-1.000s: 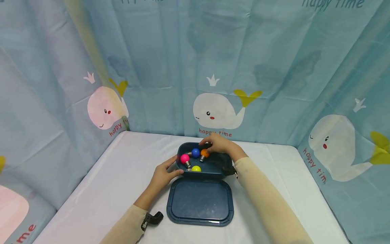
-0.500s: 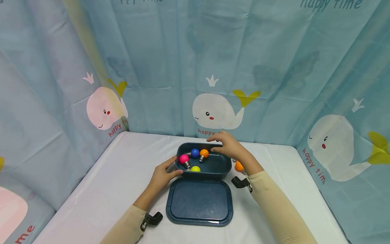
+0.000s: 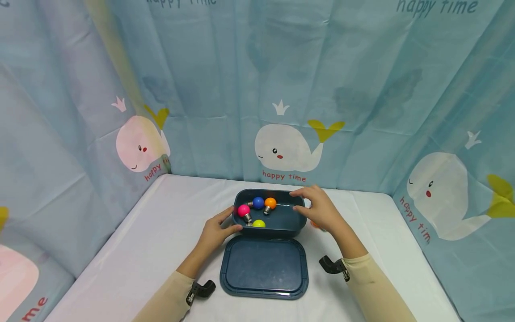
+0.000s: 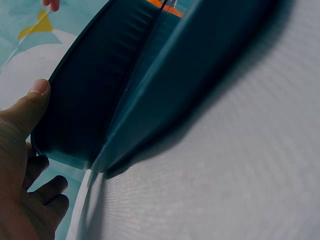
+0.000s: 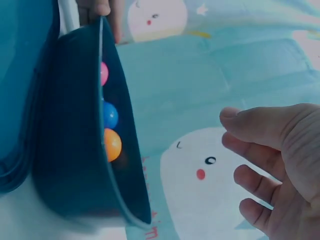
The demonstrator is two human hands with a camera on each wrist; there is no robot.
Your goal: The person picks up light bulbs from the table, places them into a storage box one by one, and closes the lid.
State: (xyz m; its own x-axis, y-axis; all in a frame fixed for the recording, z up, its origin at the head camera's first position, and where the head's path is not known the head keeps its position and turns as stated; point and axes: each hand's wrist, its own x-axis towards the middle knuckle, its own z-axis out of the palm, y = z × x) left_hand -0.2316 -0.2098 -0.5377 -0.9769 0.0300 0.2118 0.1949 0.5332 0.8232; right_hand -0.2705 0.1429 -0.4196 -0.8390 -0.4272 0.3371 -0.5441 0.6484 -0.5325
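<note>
On the white-covered desk (image 3: 132,237), the left hand (image 3: 215,232) grasps the left end of a dark-blue rectangular plastic box (image 3: 277,231), presumably steadying it around four round metal-based bulbs (image 3: 258,203) (pink, blue, orange, yellow), while the right hand (image 3: 322,213), fingers parted and empty, hovers by its right end.
</note>
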